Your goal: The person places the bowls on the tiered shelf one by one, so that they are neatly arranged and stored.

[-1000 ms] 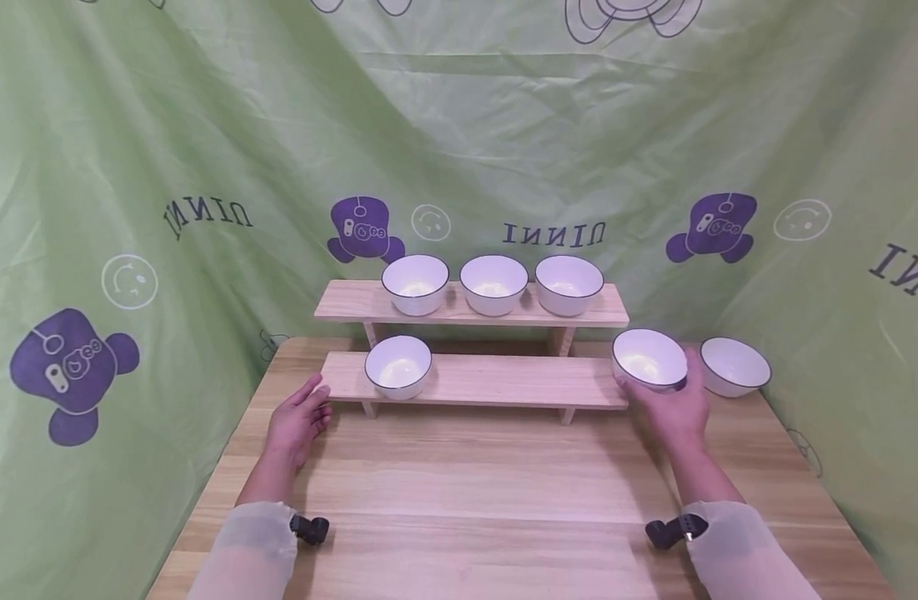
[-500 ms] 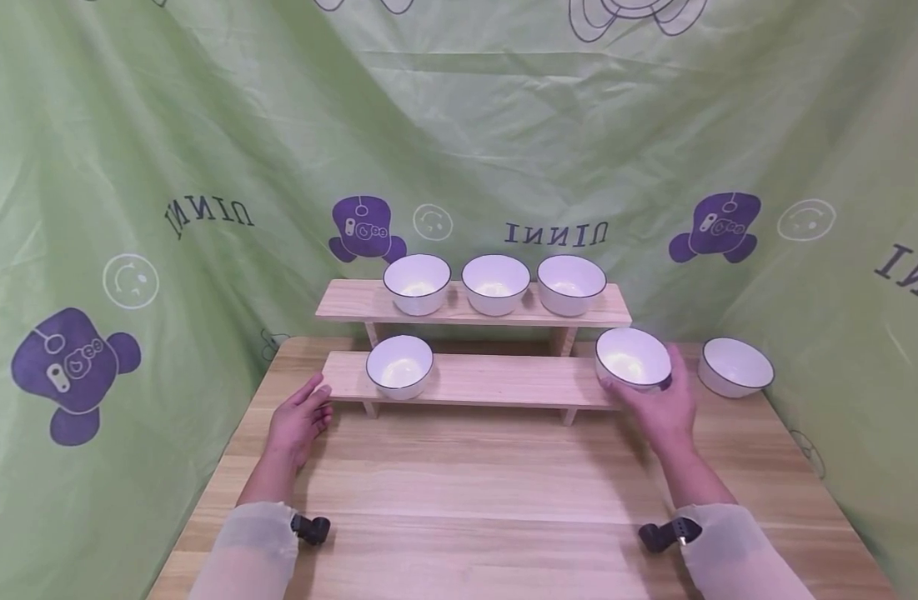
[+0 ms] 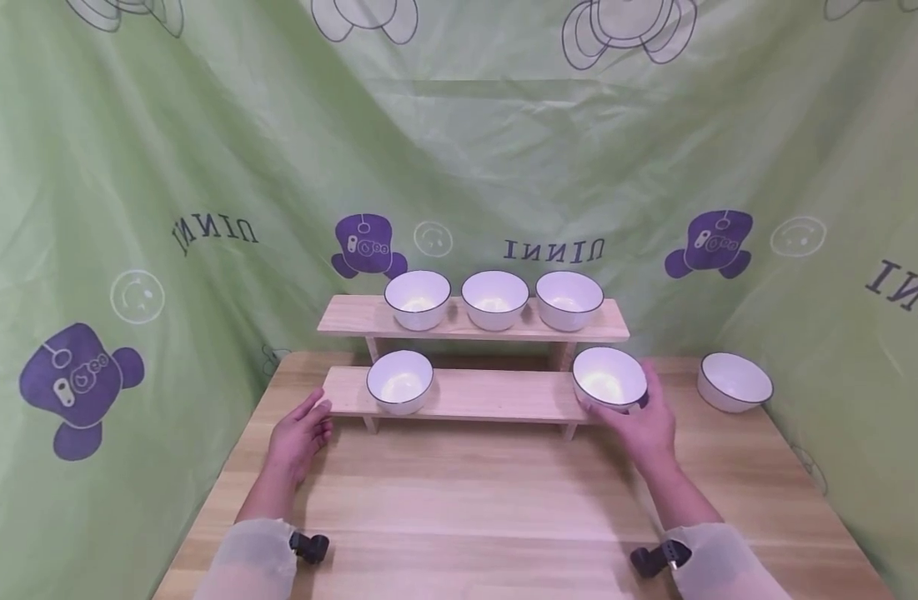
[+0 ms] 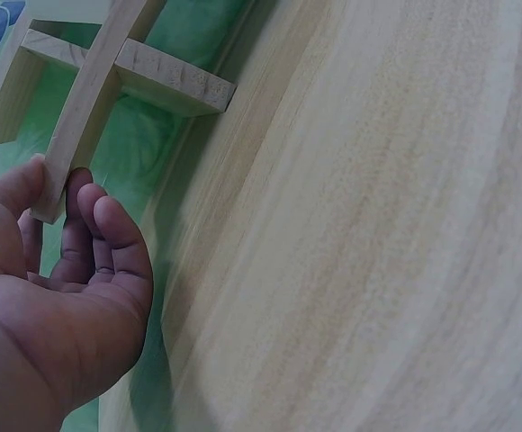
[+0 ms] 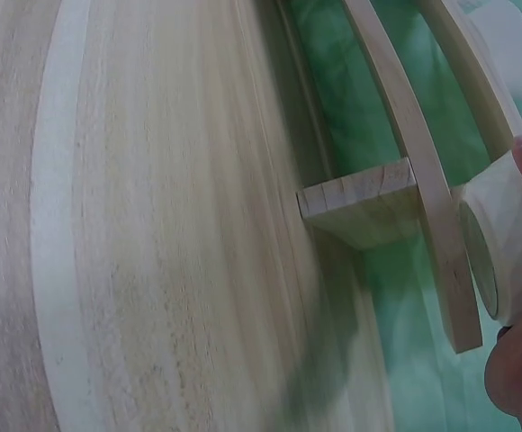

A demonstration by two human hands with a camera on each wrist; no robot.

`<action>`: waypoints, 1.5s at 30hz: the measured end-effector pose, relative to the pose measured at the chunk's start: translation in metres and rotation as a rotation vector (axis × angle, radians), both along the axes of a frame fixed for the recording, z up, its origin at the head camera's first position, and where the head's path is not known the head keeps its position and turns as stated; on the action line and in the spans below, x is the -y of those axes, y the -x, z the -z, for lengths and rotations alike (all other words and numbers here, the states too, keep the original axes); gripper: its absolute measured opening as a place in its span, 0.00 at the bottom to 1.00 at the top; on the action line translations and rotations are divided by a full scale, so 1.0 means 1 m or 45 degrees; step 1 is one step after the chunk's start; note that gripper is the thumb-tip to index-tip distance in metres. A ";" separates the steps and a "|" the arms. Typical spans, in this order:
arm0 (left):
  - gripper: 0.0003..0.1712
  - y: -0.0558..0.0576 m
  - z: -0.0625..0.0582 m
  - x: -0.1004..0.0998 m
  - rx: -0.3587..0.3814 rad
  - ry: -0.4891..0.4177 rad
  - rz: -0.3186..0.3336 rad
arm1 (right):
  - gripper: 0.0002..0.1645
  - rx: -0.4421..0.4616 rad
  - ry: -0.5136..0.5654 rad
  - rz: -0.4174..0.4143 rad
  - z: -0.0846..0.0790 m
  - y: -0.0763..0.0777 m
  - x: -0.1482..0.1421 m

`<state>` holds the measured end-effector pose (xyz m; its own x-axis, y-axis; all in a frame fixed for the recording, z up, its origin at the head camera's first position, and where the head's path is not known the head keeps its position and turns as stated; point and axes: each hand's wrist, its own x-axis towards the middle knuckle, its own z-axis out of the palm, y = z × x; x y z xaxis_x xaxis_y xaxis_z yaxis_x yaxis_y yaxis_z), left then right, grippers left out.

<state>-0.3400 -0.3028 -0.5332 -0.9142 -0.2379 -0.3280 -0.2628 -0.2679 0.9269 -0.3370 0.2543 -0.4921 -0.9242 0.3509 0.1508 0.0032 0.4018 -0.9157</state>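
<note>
A white bowl with a dark rim (image 3: 607, 377) is in my right hand (image 3: 648, 427), thumb at its near side and fingers round its right side. It sits over the right end of the lower board of a wooden two-tier shelf (image 3: 496, 393). In the right wrist view the bowl (image 5: 511, 236) appears tilted, its base close to the board's end. My left hand (image 3: 299, 435) pinches the left end of that lower board; the left wrist view shows the thumb (image 4: 29, 184) on one face and fingers on the other. Another white bowl (image 3: 400, 381) stands on the lower board's left part.
Three matching bowls, among them the middle bowl (image 3: 494, 298), line the upper board (image 3: 346, 315). One more bowl (image 3: 734, 382) rests on the wooden table (image 3: 459, 500) at the far right. A green patterned curtain (image 3: 459, 150) hangs behind and along both sides.
My right hand has carried its bowl leftward, from beside the lower board's right end to over it. The left hand stays at the board's left end. The head view has tilted slightly up.
</note>
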 end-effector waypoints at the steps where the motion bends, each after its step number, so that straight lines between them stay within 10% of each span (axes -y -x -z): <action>1: 0.40 0.000 0.000 0.000 -0.003 0.001 0.004 | 0.78 0.001 0.001 -0.004 0.000 0.000 0.001; 45: 0.41 -0.004 0.004 -0.001 -0.033 0.039 -0.016 | 0.74 -0.078 -0.060 -0.196 0.011 0.002 0.062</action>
